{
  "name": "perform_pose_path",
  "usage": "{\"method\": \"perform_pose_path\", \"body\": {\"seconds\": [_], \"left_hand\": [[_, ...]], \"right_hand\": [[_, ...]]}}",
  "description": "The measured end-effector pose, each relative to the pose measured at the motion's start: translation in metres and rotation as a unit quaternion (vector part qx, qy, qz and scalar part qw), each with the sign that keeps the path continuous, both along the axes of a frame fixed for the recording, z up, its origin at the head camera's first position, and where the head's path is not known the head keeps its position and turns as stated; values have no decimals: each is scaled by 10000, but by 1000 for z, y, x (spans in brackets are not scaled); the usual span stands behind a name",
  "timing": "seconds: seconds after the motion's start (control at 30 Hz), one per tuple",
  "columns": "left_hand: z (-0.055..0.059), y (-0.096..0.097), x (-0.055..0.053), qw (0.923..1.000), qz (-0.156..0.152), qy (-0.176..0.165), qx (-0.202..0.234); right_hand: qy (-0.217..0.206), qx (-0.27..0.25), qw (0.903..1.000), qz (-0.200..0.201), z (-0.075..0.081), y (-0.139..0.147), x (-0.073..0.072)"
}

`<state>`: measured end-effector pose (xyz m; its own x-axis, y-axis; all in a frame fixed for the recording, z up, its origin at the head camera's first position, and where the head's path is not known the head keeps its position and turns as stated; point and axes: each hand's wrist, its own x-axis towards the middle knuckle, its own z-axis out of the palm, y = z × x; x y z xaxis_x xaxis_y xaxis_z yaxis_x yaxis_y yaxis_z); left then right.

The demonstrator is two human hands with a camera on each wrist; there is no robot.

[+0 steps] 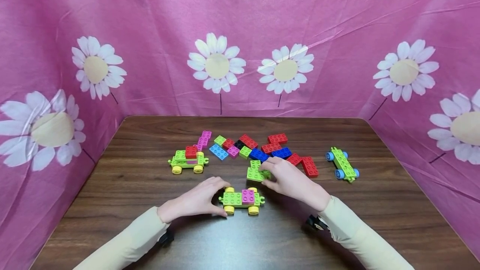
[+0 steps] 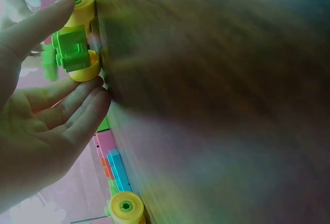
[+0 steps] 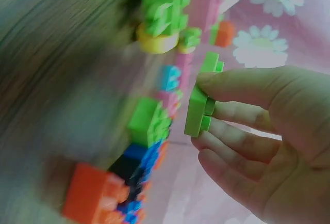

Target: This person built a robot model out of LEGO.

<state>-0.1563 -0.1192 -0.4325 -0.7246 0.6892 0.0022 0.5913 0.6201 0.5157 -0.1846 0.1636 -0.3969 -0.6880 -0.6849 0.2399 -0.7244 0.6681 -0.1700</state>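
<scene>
A light green toy car base [image 1: 232, 198] with yellow wheels lies in front, a pink brick [image 1: 248, 196] on its right half. My left hand [image 1: 198, 198] holds its left end, thumb at the near wheel and fingers at the far one. In the left wrist view, the thumb overlaps one yellow wheel [image 2: 82, 11] while fingertips meet another. My right hand [image 1: 290, 178] pinches a light green brick [image 3: 196, 108] between thumb and fingers, raised above the table, studs toward the palm. Behind it, another green brick [image 3: 146, 121] stands among the loose ones.
To the left stands a second car [image 1: 181, 161] with green and red bricks. A green base [image 1: 343, 163] with blue wheels lies at the right. Loose bricks, including a light blue one [image 1: 218, 151] and a red one [image 1: 309, 166], spread across the wooden table [image 1: 131, 186]. Pink cloth [image 1: 247, 11] hangs behind.
</scene>
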Motion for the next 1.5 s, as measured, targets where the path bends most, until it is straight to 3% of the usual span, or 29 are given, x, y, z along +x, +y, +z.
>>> {"method": "perform_pose_path", "body": {"seconds": [0.23, 0.47, 0.93, 1.2, 1.5], "left_hand": [[0, 1, -1, 10000, -17, 40, 13], [-2, 0, -2, 9999, -36, 121, 97], [-1, -1, -2, 9998, -52, 199, 26], [0, 0, -1, 10000, 23, 37, 21], [0, 0, -1, 10000, 25, 87, 6]], "right_hand": [[-175, -142, 9989, 402, 14, -15, 17], [-342, -149, 9966, 735, 8, -26, 29], [-866, -560, 9936, 470, -2, -24, 33], [-783, -419, 9947, 518, -5, -22, 38], [-723, -497, 9949, 506, -8, -22, 40]]}}
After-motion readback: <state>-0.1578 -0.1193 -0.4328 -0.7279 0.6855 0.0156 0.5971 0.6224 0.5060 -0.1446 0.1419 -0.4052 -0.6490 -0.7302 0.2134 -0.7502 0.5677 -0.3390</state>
